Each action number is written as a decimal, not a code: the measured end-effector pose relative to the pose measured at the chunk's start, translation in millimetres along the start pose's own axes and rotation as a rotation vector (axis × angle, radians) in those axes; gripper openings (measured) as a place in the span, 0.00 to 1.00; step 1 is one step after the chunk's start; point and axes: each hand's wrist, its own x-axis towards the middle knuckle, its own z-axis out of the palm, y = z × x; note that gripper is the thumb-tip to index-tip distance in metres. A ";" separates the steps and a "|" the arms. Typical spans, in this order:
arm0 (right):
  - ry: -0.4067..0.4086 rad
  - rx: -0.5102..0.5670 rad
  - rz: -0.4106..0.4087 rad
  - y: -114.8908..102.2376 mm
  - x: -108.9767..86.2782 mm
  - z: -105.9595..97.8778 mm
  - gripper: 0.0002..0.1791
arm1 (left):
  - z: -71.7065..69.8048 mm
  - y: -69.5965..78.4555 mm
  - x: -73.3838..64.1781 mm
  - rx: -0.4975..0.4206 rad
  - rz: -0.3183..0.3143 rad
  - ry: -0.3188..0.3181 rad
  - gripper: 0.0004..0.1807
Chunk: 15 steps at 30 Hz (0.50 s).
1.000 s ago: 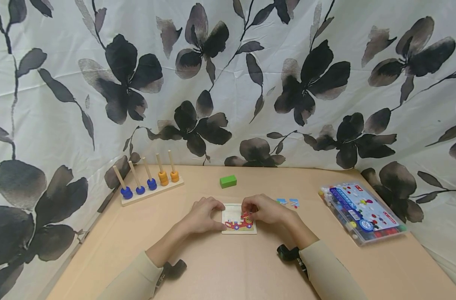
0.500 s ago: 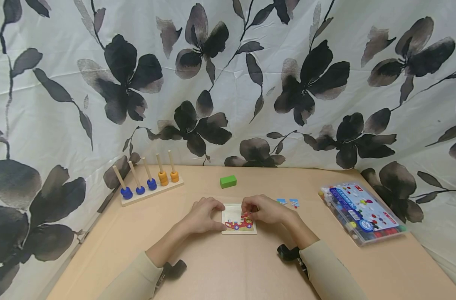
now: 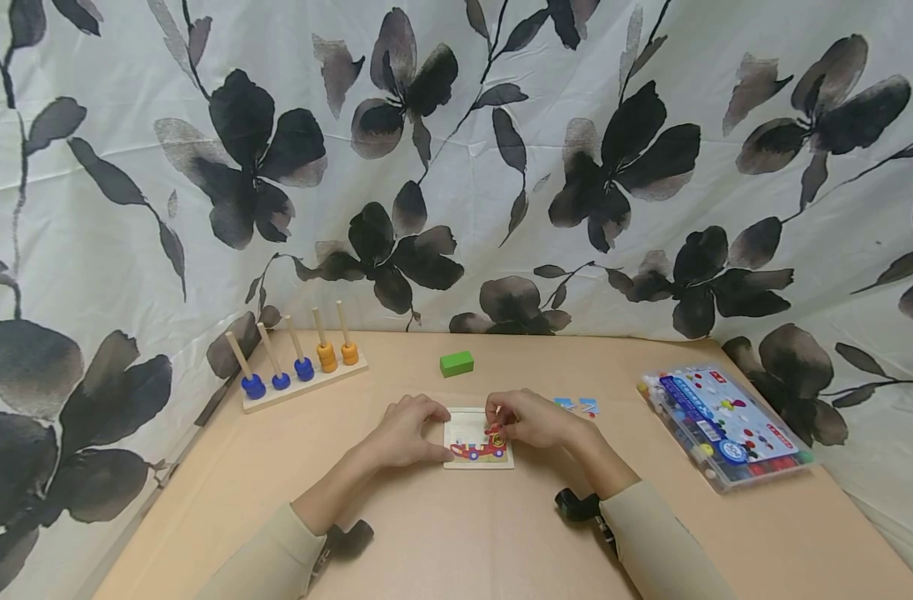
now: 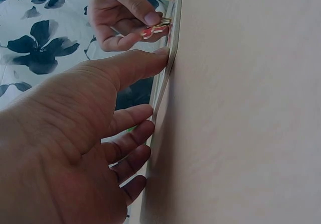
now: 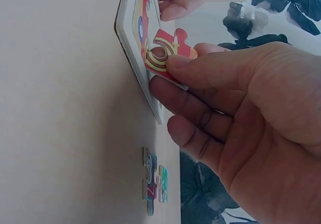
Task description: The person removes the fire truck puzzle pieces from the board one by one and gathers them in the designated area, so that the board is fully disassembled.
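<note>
A small jigsaw board (image 3: 479, 465) with a red vehicle picture lies in the middle of the table. My right hand (image 3: 530, 418) pinches a red puzzle piece (image 5: 173, 50) with yellow curved lines between thumb and fingers. The piece is held tilted at the board's right side, partly over it; the right wrist view shows it in full. My left hand (image 3: 406, 431) rests its thumb and fingertips against the board's left edge, fingers loosely bent. In the left wrist view the board (image 4: 168, 66) appears edge-on. Two loose blue-toned puzzle pieces (image 3: 588, 407) lie beyond my right hand, one partly hidden by it.
Behind the board sits a green block (image 3: 456, 362). A wooden peg stand (image 3: 306, 385) with blue and orange rings stands at the back left. At the right lies a clear plastic case (image 3: 726, 425) of colourful parts. A floral cloth (image 3: 501, 208) hangs behind the table.
My right hand has shifted very slightly, with the red puzzle piece still pinched at the board's right side. The left hand and the board look unmoved.
</note>
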 end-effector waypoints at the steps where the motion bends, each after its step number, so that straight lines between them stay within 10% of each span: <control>1: 0.000 0.005 0.001 -0.2 -0.2 -0.2 0.09 | 0.4 -0.6 0.2 0.003 0.001 0.001 0.30; 15: 0.022 0.066 -0.029 1.2 -6.3 -10.5 0.09 | 1.1 -2.4 1.0 0.004 0.003 -0.003 0.30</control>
